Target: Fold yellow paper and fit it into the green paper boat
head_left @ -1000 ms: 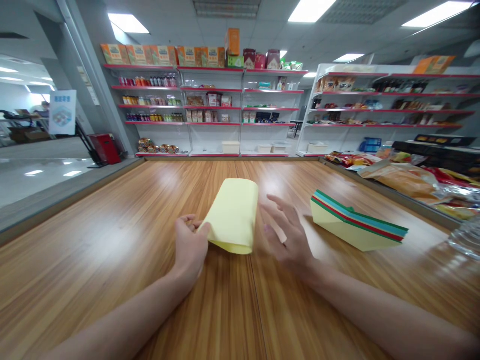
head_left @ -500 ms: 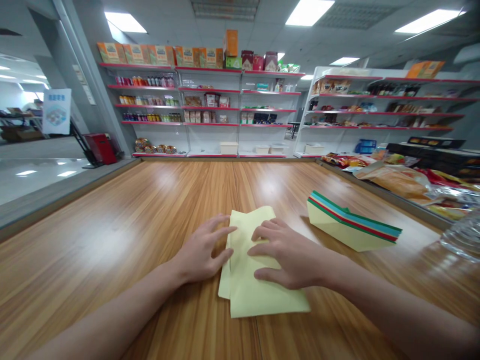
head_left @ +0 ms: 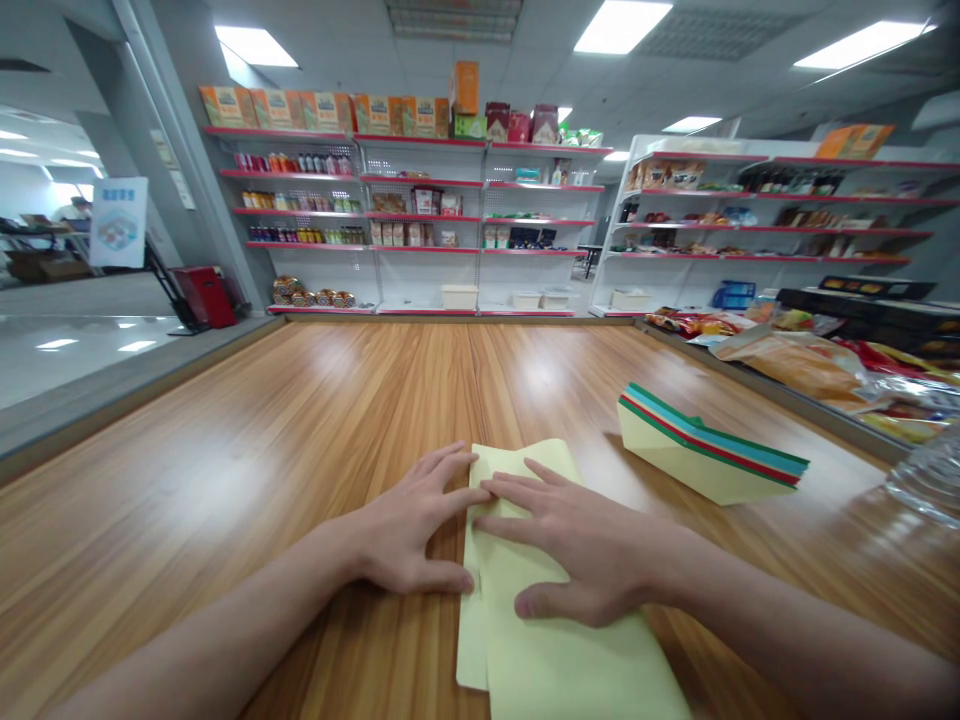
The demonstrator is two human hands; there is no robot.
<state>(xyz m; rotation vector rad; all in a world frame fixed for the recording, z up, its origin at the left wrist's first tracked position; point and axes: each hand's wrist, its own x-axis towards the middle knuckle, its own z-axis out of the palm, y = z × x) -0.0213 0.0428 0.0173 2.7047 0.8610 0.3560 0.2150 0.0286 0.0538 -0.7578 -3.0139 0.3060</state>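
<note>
A pale yellow sheet of paper [head_left: 577, 670], folded over so that a narrow strip of the lower layer shows along its left side, lies on the wooden table in front of me. My left hand [head_left: 412, 525] rests at its left edge with fingers spread, the fingertips and thumb touching the paper. Flat across the upper layer lies my right hand [head_left: 577, 545], fingers stretched to the left and apart; its fingertips come close to those of my left hand. Part of the paper is hidden beneath the right hand.
To the right stands a folded paper boat [head_left: 705, 450] in yellow, red, blue and green layers. A clear plastic object [head_left: 930, 475] sits at the right edge. Packaged snacks [head_left: 795, 360] lie beyond the table's right rim. Stocked shelves [head_left: 420, 215] line the back.
The paper has shifted toward me and slightly right. My right hand has moved nearer with its fingers straighter and more spread; my left hand has moved slightly nearer too.
</note>
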